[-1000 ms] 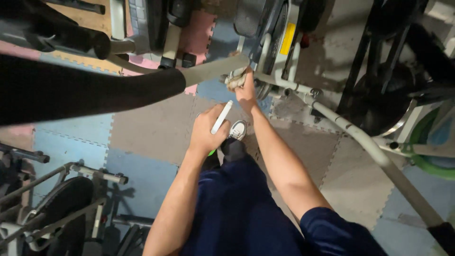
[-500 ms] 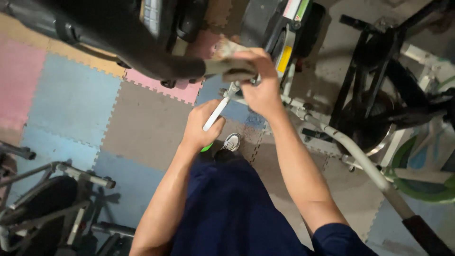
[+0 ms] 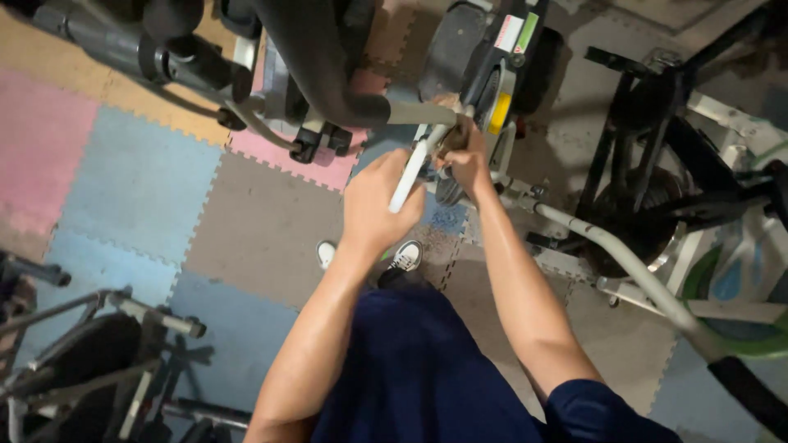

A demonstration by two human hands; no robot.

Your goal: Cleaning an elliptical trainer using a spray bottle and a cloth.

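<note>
Left hand (image 3: 373, 205) at frame centre, fist wrapped round white tube (image 3: 408, 180). Right hand (image 3: 468, 160) just right of it, fingers pinching brownish rag (image 3: 454, 131) against grey machine bar (image 3: 423, 113).

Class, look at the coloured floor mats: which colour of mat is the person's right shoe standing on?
The brown mat. The right shoe rests at its edge, while the blue mats and pink mats lie further left, away from the feet.

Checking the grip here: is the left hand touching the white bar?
Touching. The head view shows the left hand wrapped around the white bar, its fingers closed over it with no gap. The right hand is just beside it, holding a rag against the machine.
</note>
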